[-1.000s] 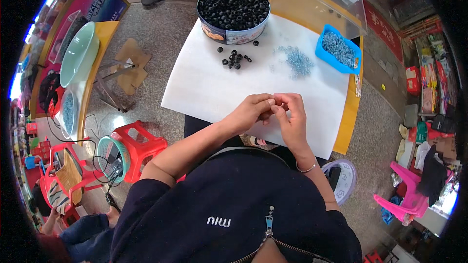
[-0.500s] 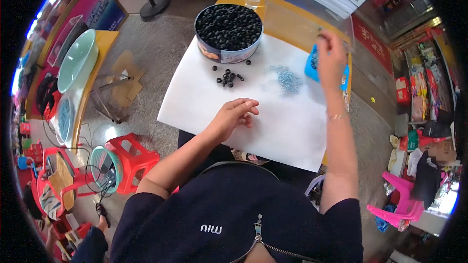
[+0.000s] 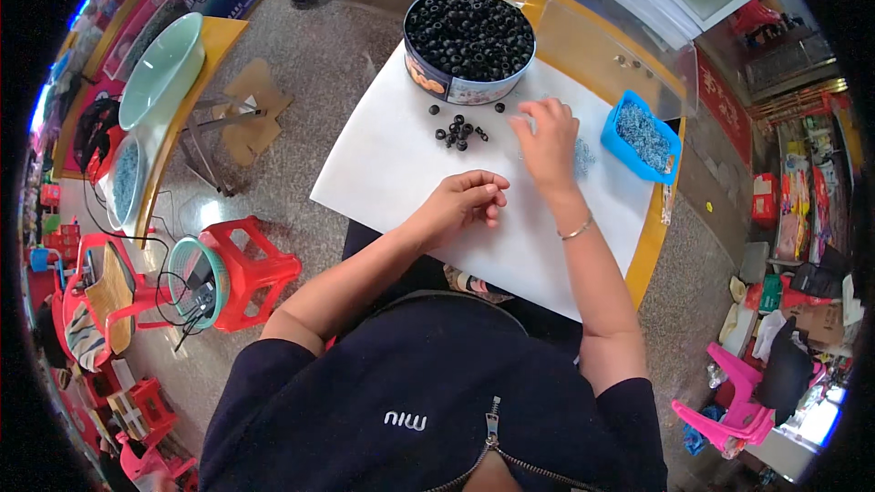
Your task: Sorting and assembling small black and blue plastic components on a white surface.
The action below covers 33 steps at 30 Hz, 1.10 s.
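Head view: my right hand (image 3: 549,138) lies spread over pale blue bits (image 3: 583,157) on the bench (image 3: 392,155), loose black beads (image 3: 458,130) just left. Left hand (image 3: 465,203) curls fingertips together (pinching something? cannot tell).

Little pile of pale blue beads (image 3: 583,157) is sitting on the white sheet, partly hidden under a hand, just left of the blue tray. A loose cluster of black beads (image 3: 458,130) is lying nearby, right below the round tin.

Black beads (image 3: 460,131) lying on white sheet (image 3: 383,164), blue tray (image 3: 612,132) holding pale blue bits (image 3: 643,132), yellow bench (image 3: 652,237) showing, red stool (image 3: 251,269) standing.
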{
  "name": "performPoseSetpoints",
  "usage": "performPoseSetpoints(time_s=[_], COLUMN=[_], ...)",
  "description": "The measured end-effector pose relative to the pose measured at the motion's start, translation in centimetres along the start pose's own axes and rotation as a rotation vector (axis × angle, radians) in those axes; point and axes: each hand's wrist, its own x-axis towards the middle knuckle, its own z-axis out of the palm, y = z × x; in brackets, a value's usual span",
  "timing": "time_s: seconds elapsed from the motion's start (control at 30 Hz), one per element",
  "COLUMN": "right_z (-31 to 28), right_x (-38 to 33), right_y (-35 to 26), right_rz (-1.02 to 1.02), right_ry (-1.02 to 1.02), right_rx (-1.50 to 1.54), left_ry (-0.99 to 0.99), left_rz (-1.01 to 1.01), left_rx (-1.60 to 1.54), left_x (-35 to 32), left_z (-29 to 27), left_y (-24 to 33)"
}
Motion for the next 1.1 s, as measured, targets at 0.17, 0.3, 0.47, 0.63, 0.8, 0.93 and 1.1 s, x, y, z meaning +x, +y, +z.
performPoseSetpoints(time_s=[0.17,0.3,0.47,0.63,0.8,0.93,1.1], right_z=[2.8,2.5,-3.0,-5.9,-6.4,-6.9,-6.1], right_x=[0.6,0.2,-2.8,-5.3,-6.7,-8.4,-9.3], right_y=[-0.3,-0.1,-3.8,-6.4,-6.6,-3.9,-1.6], right_rz=[0.012,-0.028,-0.089,-0.137,-0.054,0.104,0.130], right_ry=[-0.017,0.017,0.013,-0.046,-0.039,-0.003,-0.025], right_rx=[-0.125,-0.091,0.046,0.005,0.146,0.064,-0.138], left_ry=[-0.048,-0.083,0.022,-0.005,-0.035,-0.087,-0.147], left_rz=[0.026,0.053,0.126,0.175,0.133,0.105,0.084], left_rx=[-0.036,-0.125,-0.237,-0.232,-0.329,-0.400,-0.359], left_x=[-0.1,-0.1,-0.4,0.5,0.5,0.5,0.4], left_z=[-0.8,-1.1,-0.1,0.7,0.0,-0.4,-0.8], left_y=[0.2,-0.1,0.2,-0.4,-0.9,-1.0,-1.1])
